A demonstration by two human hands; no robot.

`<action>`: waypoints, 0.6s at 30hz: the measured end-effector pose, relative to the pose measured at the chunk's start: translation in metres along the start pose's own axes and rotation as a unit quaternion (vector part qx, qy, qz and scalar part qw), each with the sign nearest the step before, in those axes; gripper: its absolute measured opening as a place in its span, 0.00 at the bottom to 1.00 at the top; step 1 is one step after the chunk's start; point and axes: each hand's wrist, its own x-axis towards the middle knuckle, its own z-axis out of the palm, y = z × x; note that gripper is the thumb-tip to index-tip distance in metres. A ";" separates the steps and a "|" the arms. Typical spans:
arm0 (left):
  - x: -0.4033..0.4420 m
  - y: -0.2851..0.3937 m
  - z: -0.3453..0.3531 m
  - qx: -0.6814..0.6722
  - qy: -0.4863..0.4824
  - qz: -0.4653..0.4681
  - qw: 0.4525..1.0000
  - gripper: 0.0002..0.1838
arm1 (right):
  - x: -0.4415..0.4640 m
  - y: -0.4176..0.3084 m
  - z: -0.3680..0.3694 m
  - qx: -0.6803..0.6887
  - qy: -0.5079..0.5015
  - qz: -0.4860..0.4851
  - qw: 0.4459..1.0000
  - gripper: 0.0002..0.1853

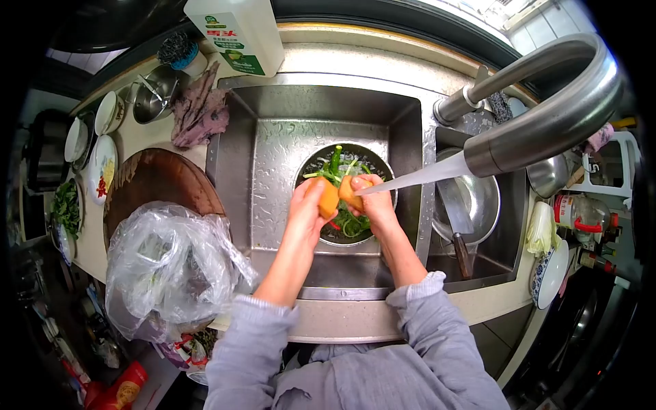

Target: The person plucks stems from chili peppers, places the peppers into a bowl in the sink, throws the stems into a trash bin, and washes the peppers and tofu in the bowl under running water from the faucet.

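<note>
Both hands are over a round metal bowl [391, 179] in the left sink basin. My left hand [309, 203] is closed around a bright orange vegetable chunk [329, 199]. Close beside it, my right hand [374, 200] grips a duller orange vegetable chunk [351, 193]. Water [417, 173] runs from the faucet [502, 147] onto the right hand. Leafy greens [355, 225], a green pepper-like piece [335, 158] and a bit of red show in the bowl, partly hidden by the hands.
A cleaver [456, 219] lies across a metal strainer [486, 208] in the right basin. At left, a plastic bag [167, 263] covers part of a round wooden board [157, 181]. A white jug [239, 37] and a pinkish rag [199, 113] are behind.
</note>
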 end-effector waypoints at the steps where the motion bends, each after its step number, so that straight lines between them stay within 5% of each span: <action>1: 0.015 -0.010 0.004 0.051 0.006 0.008 0.999 0.19 | 0.010 0.013 -0.002 0.001 0.016 -0.006 1.000 0.10; 5: 0.080 -0.057 -0.013 0.200 0.000 0.057 0.978 0.19 | 0.049 0.068 -0.026 -0.293 0.079 -0.125 0.945 0.20; 6: 0.087 -0.061 -0.013 0.292 0.032 0.135 0.946 0.19 | 0.056 0.088 -0.032 -0.409 0.066 -0.167 0.894 0.23; 8: 0.080 -0.054 -0.005 0.463 0.098 0.281 0.835 0.18 | 0.044 0.072 -0.023 -0.516 0.013 -0.101 0.851 0.23; 10: 0.061 -0.037 0.013 0.612 0.129 0.192 0.756 0.15 | 0.038 0.062 -0.022 -0.427 0.069 -0.096 0.896 0.22; 11: 0.066 -0.045 0.010 0.605 0.163 0.208 0.751 0.16 | 0.046 0.077 -0.025 -0.395 0.152 -0.205 0.883 0.21; 12: 0.076 -0.058 0.002 0.604 0.153 0.199 0.757 0.17 | 0.062 0.088 -0.033 -0.386 0.138 -0.211 0.887 0.20; 13: 0.065 -0.055 0.007 0.567 0.150 0.167 0.793 0.17 | 0.057 0.096 -0.031 -0.415 0.141 -0.348 0.829 0.21; 14: 0.053 -0.043 0.017 0.575 0.139 0.096 0.800 0.15 | 0.046 0.082 -0.032 -0.480 0.020 -0.322 0.816 0.24; 15: 0.041 -0.047 0.021 0.576 0.164 0.163 0.784 0.15 | 0.030 0.056 -0.024 -0.488 -0.060 -0.212 0.844 0.23; 16: 0.027 -0.051 0.022 0.576 0.183 0.230 0.763 0.15 | 0.038 0.071 -0.030 -0.522 -0.025 -0.280 0.805 0.19; 18: 0.000 -0.040 0.021 0.532 0.149 0.252 0.794 0.17 | 0.028 0.060 -0.027 -0.422 0.029 -0.262 0.867 0.14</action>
